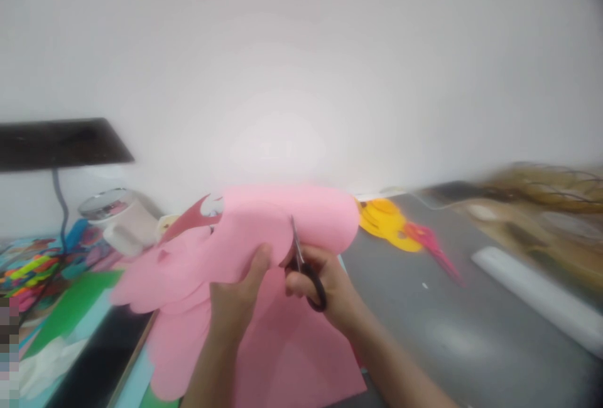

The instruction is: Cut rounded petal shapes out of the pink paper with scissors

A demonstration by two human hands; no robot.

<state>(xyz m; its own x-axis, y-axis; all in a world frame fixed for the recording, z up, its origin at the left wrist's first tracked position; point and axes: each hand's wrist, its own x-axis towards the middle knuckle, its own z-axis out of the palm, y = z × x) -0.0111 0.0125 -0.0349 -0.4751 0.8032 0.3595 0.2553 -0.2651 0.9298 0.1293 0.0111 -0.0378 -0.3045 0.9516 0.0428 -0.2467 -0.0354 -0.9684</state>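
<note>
You are working with uniformly pink sheets (254,226); your scissors (298,251) are showing a black handle (322,290) and silver-grey blades (295,235). You are also viewing yellow cut-outs (384,223), a hot-pink tool (429,241), a white mug (134,226), a green sheet (70,307), a grey desk (405,320) and a plain whitish wall (301,81).

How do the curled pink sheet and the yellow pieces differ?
The pink sheet looks larger than the yellow pieces. The pink sheet curls over, held by the left hand; the yellow pieces lie on the grey table, not held. Both look thin.
</note>
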